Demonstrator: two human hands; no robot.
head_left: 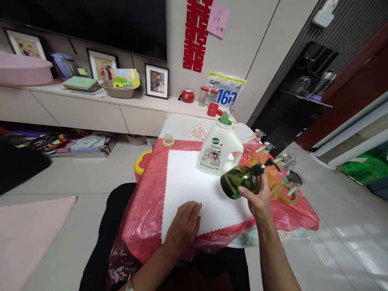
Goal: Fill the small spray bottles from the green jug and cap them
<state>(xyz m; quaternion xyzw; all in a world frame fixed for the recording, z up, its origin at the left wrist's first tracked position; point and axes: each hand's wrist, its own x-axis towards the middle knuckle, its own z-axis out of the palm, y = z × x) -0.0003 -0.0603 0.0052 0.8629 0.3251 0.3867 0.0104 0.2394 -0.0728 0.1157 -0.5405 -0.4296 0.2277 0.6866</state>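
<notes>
My right hand (257, 197) grips a dark green pump bottle (239, 180), held tilted on its side above the right part of a white cloth (194, 190). My left hand (184, 226) lies flat with fingers stretched on the near edge of that cloth. A white detergent jug (217, 148) with a green funnel (224, 118) in its mouth stands upright on the cloth's far right corner, just beyond the green bottle. The cloth lies on a red plastic sheet (142, 210) spread over a small table.
Several empty pump and spray bottles (283, 173) lie on the red sheet at the right. A cream cap (168, 140) sits at its far edge. A yellow and red stool (141, 162) stands at the left. A low cabinet (91, 109) with photos runs along the wall.
</notes>
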